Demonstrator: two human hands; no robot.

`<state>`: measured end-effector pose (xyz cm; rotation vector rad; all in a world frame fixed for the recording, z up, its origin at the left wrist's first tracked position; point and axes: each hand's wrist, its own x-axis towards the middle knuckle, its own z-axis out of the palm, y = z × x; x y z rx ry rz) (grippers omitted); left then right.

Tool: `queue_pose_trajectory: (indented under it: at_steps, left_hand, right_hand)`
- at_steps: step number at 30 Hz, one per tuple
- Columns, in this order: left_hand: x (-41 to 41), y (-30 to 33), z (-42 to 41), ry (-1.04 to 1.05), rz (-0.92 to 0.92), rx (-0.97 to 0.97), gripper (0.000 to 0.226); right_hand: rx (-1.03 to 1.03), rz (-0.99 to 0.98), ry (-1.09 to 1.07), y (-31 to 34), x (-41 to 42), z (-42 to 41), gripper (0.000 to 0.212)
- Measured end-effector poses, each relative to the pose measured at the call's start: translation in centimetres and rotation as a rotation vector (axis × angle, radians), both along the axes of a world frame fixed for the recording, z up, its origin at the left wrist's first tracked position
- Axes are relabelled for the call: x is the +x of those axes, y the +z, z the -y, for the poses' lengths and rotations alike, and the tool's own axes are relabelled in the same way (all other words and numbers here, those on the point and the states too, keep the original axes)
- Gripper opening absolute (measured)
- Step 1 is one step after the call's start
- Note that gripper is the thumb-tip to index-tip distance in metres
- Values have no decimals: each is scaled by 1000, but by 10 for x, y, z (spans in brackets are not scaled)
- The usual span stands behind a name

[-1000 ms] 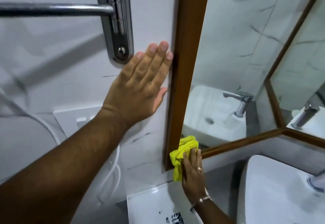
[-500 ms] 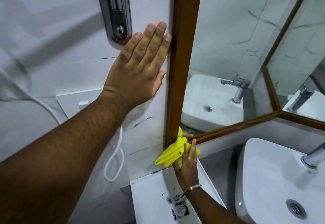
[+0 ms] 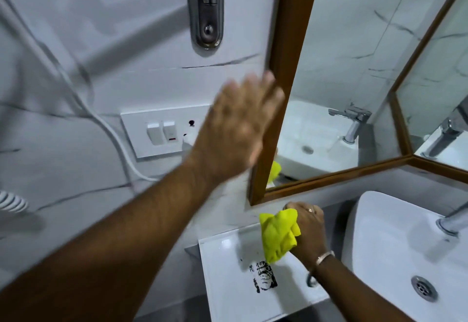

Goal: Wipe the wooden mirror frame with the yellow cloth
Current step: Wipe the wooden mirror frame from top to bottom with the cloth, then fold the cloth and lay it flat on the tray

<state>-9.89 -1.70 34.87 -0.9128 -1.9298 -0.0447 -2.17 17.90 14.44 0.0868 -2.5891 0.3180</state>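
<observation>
The wooden mirror frame (image 3: pixel 286 73) runs down the middle of the view and turns right along its bottom rail (image 3: pixel 336 178). My right hand (image 3: pixel 310 230) is shut on the yellow cloth (image 3: pixel 277 235), just below the frame's lower left corner and apart from it, above a white shelf. My left hand (image 3: pixel 238 129) is blurred, fingers spread, in front of the wall and overlapping the frame's left edge; I cannot tell whether it touches. The cloth's reflection (image 3: pixel 274 172) shows in the mirror's corner.
A white shelf (image 3: pixel 228 271) with a black print sits under the cloth. A white basin (image 3: pixel 395 240) with a drain and a chrome tap (image 3: pixel 453 220) is at the right. A switch plate (image 3: pixel 162 132), white cord and chrome bar bracket (image 3: pixel 207 7) are on the marble wall.
My right hand has dropped with the cloth from the frame's lower left corner to below it. My left hand has slid down the wall, uncovering the switch plate. The view has tilted down.
</observation>
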Motion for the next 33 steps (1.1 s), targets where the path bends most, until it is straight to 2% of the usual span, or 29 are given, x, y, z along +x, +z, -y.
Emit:
queue_pose_trajectory:
  at_steps: [1,3,5,6,8,10,12,15,17,20,23,26,27,29,31,33]
  left_hand:
    - [22,-21,-4,-99,105,11,61]
    - [68,-60,-11,-192,515,121,57]
    - [101,-91,-12,-67,1005,270,62]
    - [110,-106,-10,-3,1214,334,67]
    - [113,-128,-1,-46,1525,521,69]
    - [108,-140,11,-193,1719,651,53]
    - [104,-149,23,-284,1855,653,36]
    - [99,-161,36,-356,2060,660,14]
    - [96,-167,43,-357,2145,705,17]
    - [96,-181,53,-314,2201,820,24]
    - [99,-196,48,-270,2272,1023,27]
    - [104,-212,29,-302,2397,1247,22]
    - [107,-220,21,-277,2371,1251,28]
    - [108,-235,10,-75,2161,1122,31]
    - [110,-256,5,110,1947,1073,13]
    - [113,-274,3,208,1916,1113,8]
  right_hand:
    - [81,61,77,12,8,0,13]
    - [155,271,237,36,23,3,18]
    - [87,487,326,57,34,4,29]
    - [56,532,364,63,37,5,33]
    - [5,591,394,72,39,9,43]
    - [9,671,396,82,37,14,59]
    - [31,814,401,90,35,15,72]
    - [-42,1051,381,94,35,11,73]
    - [-80,1160,344,91,37,5,58]
    - [-58,1201,332,80,37,-15,39]
    - [-149,1241,336,63,34,-33,22]
    - [-193,1210,351,38,27,-38,19]
    - [-203,1188,372,29,23,-40,18]
    - [-225,1165,388,13,16,-45,14]
    - [-250,1225,361,-3,6,-56,27]
    - [-288,1323,293,-20,-5,-67,35]
